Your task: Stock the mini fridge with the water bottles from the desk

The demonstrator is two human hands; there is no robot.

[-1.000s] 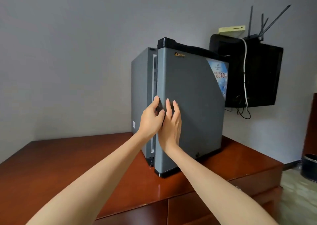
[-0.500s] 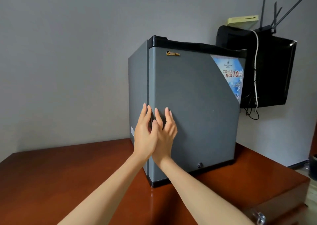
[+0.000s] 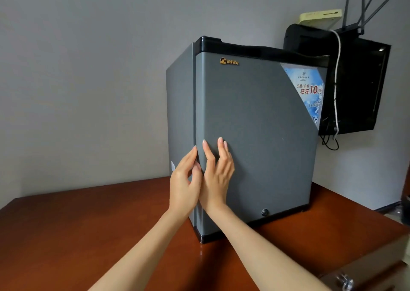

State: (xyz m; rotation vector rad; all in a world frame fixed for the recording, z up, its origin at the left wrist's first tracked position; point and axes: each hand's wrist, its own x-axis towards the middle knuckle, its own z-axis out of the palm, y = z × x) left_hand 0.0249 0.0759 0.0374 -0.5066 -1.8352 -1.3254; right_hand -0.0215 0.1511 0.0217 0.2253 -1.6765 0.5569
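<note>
Head view: the mini fridge [image 3: 255,135] stands directly ahead of both hands, its door edge [image 3: 195,113] upright. The left hand [image 3: 185,186], fingers straight, lies along that edge, nearer. The right hand [image 3: 218,179] presses flat just beside it. No bottles show.

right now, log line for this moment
grey mini fridge door: shut | left hand: at door edge | right hand: flat on door | water bottles: none seen
</note>
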